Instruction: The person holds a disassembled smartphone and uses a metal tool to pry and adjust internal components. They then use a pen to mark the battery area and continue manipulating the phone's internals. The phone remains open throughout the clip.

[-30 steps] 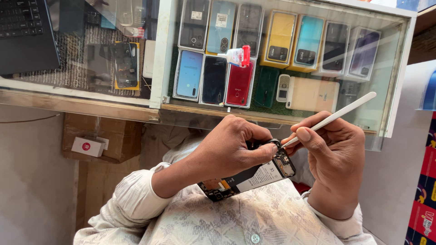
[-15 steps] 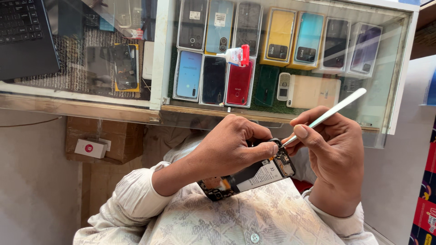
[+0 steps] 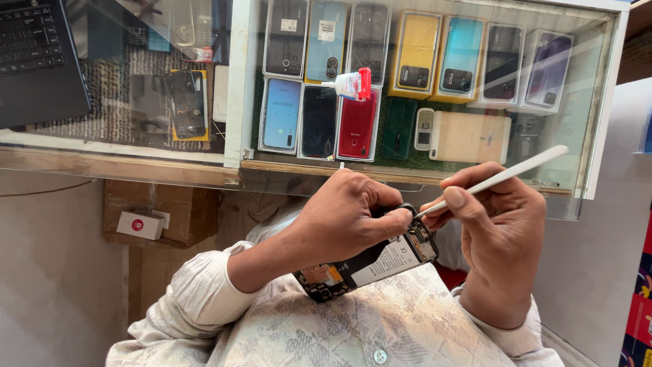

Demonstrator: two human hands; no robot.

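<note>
The grip of the left hand is clamped around an opened smartphone, fingers curled over its upper end and the thumb pressing down beside the exposed camera corner. The phone lies tilted, back cover off, with its white-labelled battery and dark circuit board facing up. The right hand, just right of the phone, pinches a slim white prying stick between thumb and fingers; the stick's lower tip meets the phone's upper right corner, and its other end slants up and to the right. Both hands hover over the person's lap, above a pale patterned shirt.

Beyond the phone, farther from the person, stands a glass-topped table used as a display case. Under the glass lie rows of phone back covers and handsets in blue, black, red, yellow and teal. A small glue bottle with a red cap rests on the glass, straight beyond the phone. A black laptop sits on the table far to the phone's left. A cardboard box sits below the table, left of the phone.
</note>
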